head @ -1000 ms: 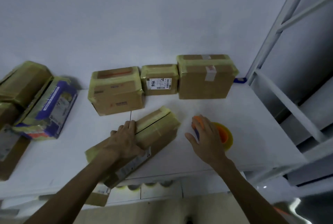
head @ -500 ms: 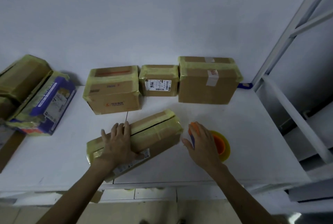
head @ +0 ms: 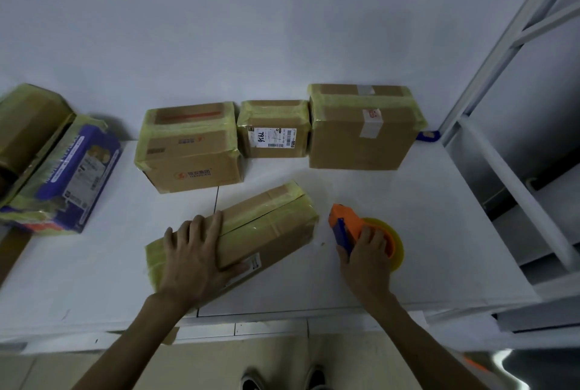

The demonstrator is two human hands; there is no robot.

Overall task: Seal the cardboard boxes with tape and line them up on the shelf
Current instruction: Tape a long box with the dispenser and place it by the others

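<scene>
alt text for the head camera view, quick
A person's left hand rests flat on a long taped cardboard box lying askew on a white shelf, while the right hand grips an orange tape dispenser beside it. Behind, a row of three taped boxes stands against the wall, with more taped parcels at far left.

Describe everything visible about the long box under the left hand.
The long box is brown cardboard, banded with yellowish tape at both ends and along its top seam, where a dark slit shows. A white label sits on its near side. It lies flat, askew on the white shelf, before three boxes in a row. The left hand rests on its left end.
</scene>
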